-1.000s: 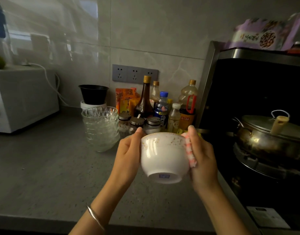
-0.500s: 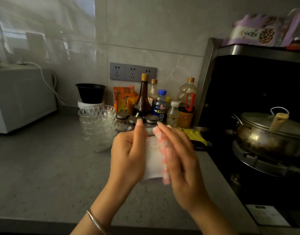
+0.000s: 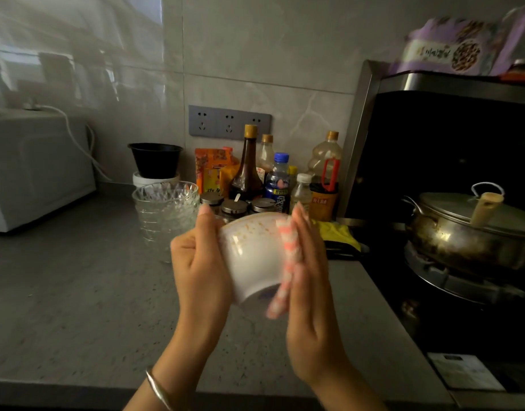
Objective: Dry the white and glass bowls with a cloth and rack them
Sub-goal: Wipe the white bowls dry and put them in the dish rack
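Observation:
A white bowl (image 3: pixel 252 256) with an orange speckled rim is held up over the grey counter, tilted with its base toward me. My left hand (image 3: pixel 200 262) grips its left side, thumb near the rim. My right hand (image 3: pixel 310 292) presses a pink and white cloth (image 3: pixel 286 262) flat against the bowl's right side with straight fingers. A stack of several cut-glass bowls (image 3: pixel 166 215) stands on the counter just behind and left of my left hand.
Sauce bottles (image 3: pixel 248 167), small jars and a black bowl (image 3: pixel 156 160) line the wall behind. A white microwave (image 3: pixel 33 173) stands at the left. A lidded metal pot (image 3: pixel 474 232) sits on the stove at right, with a yellow cloth (image 3: pixel 337 232) beside it.
The bowl was turned between my hands; half a second ago both hands covered it, now its side and rim show again with the cloth on its right side.

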`<state>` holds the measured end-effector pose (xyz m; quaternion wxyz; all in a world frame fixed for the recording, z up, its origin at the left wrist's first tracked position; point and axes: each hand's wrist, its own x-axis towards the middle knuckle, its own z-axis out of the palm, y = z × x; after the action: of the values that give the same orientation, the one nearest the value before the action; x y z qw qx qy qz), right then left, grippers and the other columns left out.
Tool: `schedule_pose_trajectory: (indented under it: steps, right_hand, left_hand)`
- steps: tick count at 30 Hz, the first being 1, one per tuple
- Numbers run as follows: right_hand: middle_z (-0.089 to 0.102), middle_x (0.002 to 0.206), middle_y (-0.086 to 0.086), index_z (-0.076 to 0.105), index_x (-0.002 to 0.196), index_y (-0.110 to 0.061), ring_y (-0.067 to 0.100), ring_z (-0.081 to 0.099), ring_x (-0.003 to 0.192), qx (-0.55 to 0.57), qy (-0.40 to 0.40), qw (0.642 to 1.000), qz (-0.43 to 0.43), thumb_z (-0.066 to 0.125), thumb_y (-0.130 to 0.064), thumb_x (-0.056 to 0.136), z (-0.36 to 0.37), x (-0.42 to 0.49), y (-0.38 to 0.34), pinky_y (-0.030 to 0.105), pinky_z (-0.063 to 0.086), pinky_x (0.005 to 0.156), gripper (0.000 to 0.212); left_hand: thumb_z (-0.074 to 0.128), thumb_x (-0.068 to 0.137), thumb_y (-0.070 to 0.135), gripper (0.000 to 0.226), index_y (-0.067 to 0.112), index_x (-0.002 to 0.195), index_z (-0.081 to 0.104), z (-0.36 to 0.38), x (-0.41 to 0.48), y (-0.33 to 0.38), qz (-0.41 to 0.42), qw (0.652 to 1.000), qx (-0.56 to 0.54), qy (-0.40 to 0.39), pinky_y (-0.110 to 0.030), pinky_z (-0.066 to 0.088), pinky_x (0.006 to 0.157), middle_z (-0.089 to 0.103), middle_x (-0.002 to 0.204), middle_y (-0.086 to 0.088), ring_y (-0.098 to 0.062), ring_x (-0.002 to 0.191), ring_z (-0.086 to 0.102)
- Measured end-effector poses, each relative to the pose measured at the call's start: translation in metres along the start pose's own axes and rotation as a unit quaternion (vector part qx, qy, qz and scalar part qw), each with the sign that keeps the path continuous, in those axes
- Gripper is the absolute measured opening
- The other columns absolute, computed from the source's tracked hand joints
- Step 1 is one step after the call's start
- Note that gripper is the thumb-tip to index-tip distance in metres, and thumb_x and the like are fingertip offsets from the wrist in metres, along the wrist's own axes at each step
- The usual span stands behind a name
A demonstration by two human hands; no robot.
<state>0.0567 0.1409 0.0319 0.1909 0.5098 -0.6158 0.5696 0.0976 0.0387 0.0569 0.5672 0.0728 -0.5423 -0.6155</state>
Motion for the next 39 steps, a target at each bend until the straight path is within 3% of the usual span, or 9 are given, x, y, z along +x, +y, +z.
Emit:
schedule_pose_trajectory:
  steps: [6, 11, 16, 22, 25, 29, 33, 36, 39]
  right_hand:
    - [0.022, 0.158, 0.002, 0.026, 0.148, -0.024, 0.02, 0.012, 0.147, -0.247, -0.015, 0.962, -0.114, 0.021, -0.037, 0.103, 0.005, 0.007, 0.0, 0.043, 0.017, 0.118, 0.047]
    - [0.044, 0.144, -0.013, 0.043, 0.137, -0.036, 0.005, 0.038, 0.135, -0.023, -0.018, 0.999, 0.033, 0.03, -0.042, 0.098, -0.004, 0.022, 0.002, 0.032, 0.036, 0.11, 0.042]
    - [0.068, 0.086, -0.024, 0.063, 0.096, -0.036, -0.013, 0.062, 0.085, 0.196, 0.009, 0.958, 0.211, 0.048, -0.046, 0.089, -0.014, 0.021, 0.007, 0.005, 0.047, 0.068, 0.02]
    - [0.041, 0.061, 0.041, 0.046, 0.075, 0.026, 0.044, 0.04, 0.056, 0.188, 0.039, 0.967, 0.165, 0.052, -0.066, 0.072, -0.024, 0.033, 0.005, 0.006, 0.045, 0.062, 0.092]
    - [0.049, 0.044, 0.009, 0.057, 0.059, -0.002, 0.017, 0.048, 0.04, 0.131, -0.015, 0.984, 0.119, 0.048, -0.056, 0.088, -0.022, 0.036, 0.008, 0.016, 0.044, 0.05, 0.062]
    - [0.046, 0.04, -0.007, 0.047, 0.051, -0.032, 0.009, 0.048, 0.039, 0.055, -0.016, 0.997, 0.058, 0.041, -0.043, 0.096, -0.01, 0.033, 0.005, 0.037, 0.046, 0.051, 0.047]
    - [0.053, 0.046, -0.007, 0.059, 0.059, -0.027, 0.008, 0.054, 0.046, 0.085, 0.03, 0.993, 0.075, 0.039, -0.057, 0.093, -0.006, 0.025, 0.008, 0.03, 0.048, 0.052, 0.05]
    - [0.068, 0.099, -0.016, 0.063, 0.105, -0.046, 0.006, 0.065, 0.093, 0.092, 0.036, 0.992, 0.074, 0.03, -0.065, 0.092, -0.006, 0.014, 0.013, 0.03, 0.054, 0.08, 0.04]
    - [0.035, 0.147, -0.02, 0.03, 0.14, -0.052, 0.011, 0.038, 0.136, 0.001, 0.043, 0.999, 0.017, 0.018, -0.055, 0.099, 0.002, -0.002, 0.014, 0.045, 0.039, 0.106, 0.042]
  left_hand:
    - [0.049, 0.094, 0.038, 0.064, -0.006, 0.049, 0.037, 0.0, 0.001, 0.004, 0.014, 0.995, 0.022, -0.092, -0.024, 0.021, 0.038, 0.038, 0.041, -0.008, -0.018, 0.038, 0.032]
    - [0.058, 0.087, 0.044, 0.07, -0.014, 0.053, 0.038, -0.002, -0.001, 0.0, -0.004, 0.994, 0.037, -0.106, -0.035, 0.019, 0.039, 0.035, 0.045, -0.023, -0.021, 0.044, 0.032]
    - [0.056, 0.084, 0.044, 0.065, -0.015, 0.059, 0.047, -0.01, -0.001, -0.003, -0.07, 0.991, -0.025, -0.109, -0.028, 0.035, 0.045, 0.046, 0.051, -0.027, -0.026, 0.046, 0.047]
    - [0.039, 0.093, 0.057, 0.079, -0.017, 0.068, 0.053, -0.016, 0.007, 0.0, -0.082, 0.971, 0.062, -0.218, -0.025, 0.038, 0.045, 0.05, 0.047, -0.012, -0.019, 0.042, 0.047]
    - [0.034, 0.086, 0.069, 0.08, -0.005, 0.06, 0.048, -0.015, 0.01, 0.006, 0.015, 0.948, 0.193, -0.253, -0.039, 0.032, 0.046, 0.045, 0.049, -0.017, -0.031, 0.045, 0.042]
    - [0.031, 0.089, 0.059, 0.063, 0.016, 0.044, 0.032, -0.009, 0.004, 0.009, 0.148, 0.918, 0.308, -0.202, -0.017, 0.018, 0.041, 0.037, 0.041, 0.005, -0.009, 0.037, 0.031]
    - [0.032, 0.093, 0.051, 0.062, 0.015, 0.043, 0.028, -0.009, 0.002, -0.001, 0.129, 0.941, 0.27, -0.158, -0.023, 0.023, 0.042, 0.037, 0.039, 0.003, -0.008, 0.035, 0.029]
    - [0.042, 0.1, 0.036, 0.056, 0.01, 0.05, 0.042, -0.005, -0.001, 0.004, -0.008, 0.993, 0.101, -0.063, -0.026, 0.032, 0.042, 0.045, 0.038, 0.007, -0.008, 0.036, 0.037]
    - [0.044, 0.099, 0.024, 0.046, 0.007, 0.057, 0.046, 0.002, -0.001, 0.009, -0.071, 0.997, 0.028, 0.002, -0.025, 0.034, 0.046, 0.047, 0.038, 0.015, -0.01, 0.041, 0.041]
